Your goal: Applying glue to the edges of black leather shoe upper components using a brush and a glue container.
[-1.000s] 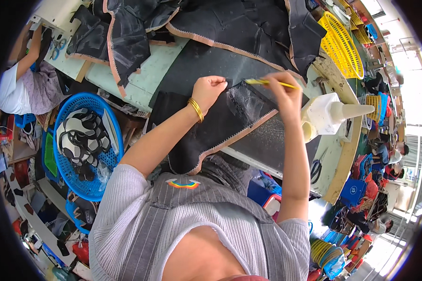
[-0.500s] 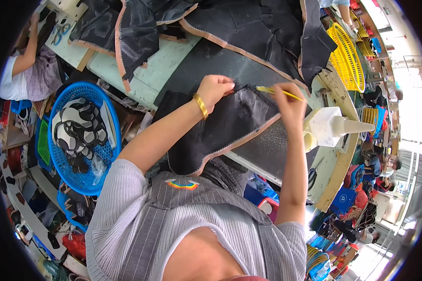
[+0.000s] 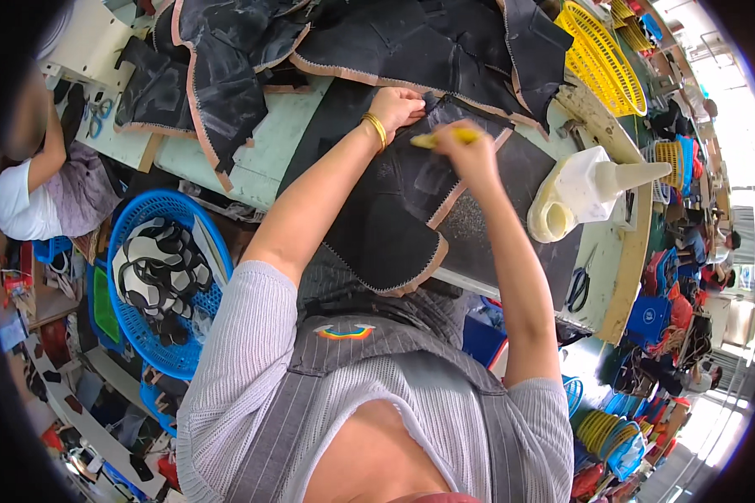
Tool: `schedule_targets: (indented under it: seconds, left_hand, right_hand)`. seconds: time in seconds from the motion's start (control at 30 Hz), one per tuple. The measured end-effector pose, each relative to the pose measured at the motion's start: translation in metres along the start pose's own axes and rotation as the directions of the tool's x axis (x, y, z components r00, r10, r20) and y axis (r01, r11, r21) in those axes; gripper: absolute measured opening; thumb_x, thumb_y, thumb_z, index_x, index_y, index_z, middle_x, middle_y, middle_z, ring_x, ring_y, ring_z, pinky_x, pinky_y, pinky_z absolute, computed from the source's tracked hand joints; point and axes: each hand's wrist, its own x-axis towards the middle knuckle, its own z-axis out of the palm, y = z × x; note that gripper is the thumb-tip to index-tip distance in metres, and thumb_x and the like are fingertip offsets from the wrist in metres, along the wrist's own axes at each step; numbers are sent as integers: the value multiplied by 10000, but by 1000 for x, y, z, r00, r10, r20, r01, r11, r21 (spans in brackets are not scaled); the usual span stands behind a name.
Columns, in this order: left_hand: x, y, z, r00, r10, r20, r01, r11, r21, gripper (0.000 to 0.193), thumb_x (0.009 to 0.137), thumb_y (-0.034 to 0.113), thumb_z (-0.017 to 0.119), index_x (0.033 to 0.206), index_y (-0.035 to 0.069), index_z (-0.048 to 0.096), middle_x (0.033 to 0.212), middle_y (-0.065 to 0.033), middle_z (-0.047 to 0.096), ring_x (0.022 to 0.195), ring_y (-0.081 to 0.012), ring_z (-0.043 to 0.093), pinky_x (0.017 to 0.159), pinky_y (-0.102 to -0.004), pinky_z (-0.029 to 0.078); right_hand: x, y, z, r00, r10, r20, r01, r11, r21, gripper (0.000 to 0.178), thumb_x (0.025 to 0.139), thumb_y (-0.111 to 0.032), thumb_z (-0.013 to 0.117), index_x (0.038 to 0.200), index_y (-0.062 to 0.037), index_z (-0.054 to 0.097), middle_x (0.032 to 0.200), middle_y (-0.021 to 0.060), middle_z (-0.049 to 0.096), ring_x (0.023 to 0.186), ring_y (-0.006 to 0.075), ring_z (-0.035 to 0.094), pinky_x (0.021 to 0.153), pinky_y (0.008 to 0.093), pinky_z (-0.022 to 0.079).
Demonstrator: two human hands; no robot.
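The right hand (image 3: 468,149) is closed around a yellow brush (image 3: 425,141), its head pointing left over the upper part of a black piece (image 3: 390,235); whether the bristles touch the surface, I cannot tell. The left hand (image 3: 397,109), just beside it, has thumb and fingers pressed together, pinching the far edge of the black piece. A gold bracelet (image 3: 375,129) circles the left wrist.

The black piece lies between the two forearms, partly on a dark mat (image 3: 478,222), its near end hanging over the table's edge toward the person's lap. A stitched, tan-pink border runs along its right side and near end, and pale smears mark it below the brush.

To the right of the right forearm, a white bottle (image 3: 587,189) lies on its side, its cone spout pointing right. Nearer the person, a pair of scissors (image 3: 579,289) rests on the pale green table (image 3: 260,155). Beyond the hands, more black sheets (image 3: 394,42) with similar borders overlap across the far side. A yellow basket (image 3: 604,63) is at the far right. At the left, below table level, a blue basket (image 3: 147,342) holds black-and-white scraps (image 3: 155,268), and another person's arm (image 3: 49,155) shows farther up.
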Motion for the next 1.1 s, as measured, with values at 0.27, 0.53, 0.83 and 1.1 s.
schedule_targets:
  seconds: [0.27, 0.53, 0.83, 1.1]
  left_hand:
    - [-7, 8, 10, 994, 111, 15, -112, 993, 39, 123, 798, 77, 618, 903, 13, 620, 811, -43, 631, 728, -121, 609, 699, -236, 491]
    - [12, 35, 27, 893, 444, -76, -396, 855, 334, 172, 771, 68, 620, 923, -13, 632, 820, -80, 654, 701, -171, 621, 661, -264, 496]
    - [-30, 63, 198, 394, 647, 652, -866, 23, 500, 454, 710, 272, 708, 1006, -27, 539, 1057, -180, 541, 1019, -327, 512, 897, -371, 402]
    - [-190, 69, 88, 759, -160, 631, -646, -62, 761, 865, 651, 423, 732, 1327, 71, 322, 1349, -215, 305, 1251, -429, 263, 1004, -535, 236]
  right_hand:
    - [-17, 0, -48, 992, 14, -123, -23, 998, -67, 193, 809, -169, 621, 800, 24, 612, 649, 41, 598, 590, 77, 539, 540, 213, 426]
    - [-137, -28, -131, 924, -34, -380, 39, 999, 6, 86, 760, -50, 577, 839, -21, 558, 711, 34, 572, 671, 97, 542, 604, 231, 440]
    - [-135, -9, -178, 795, -55, -604, -195, 920, -341, 150, 801, -132, 643, 762, 9, 610, 674, 85, 595, 613, 139, 584, 563, 280, 448]
    - [-113, 25, -181, 751, 239, -615, -279, 960, 32, 284, 842, -180, 605, 850, 104, 601, 714, 127, 620, 577, 141, 614, 419, 258, 494]
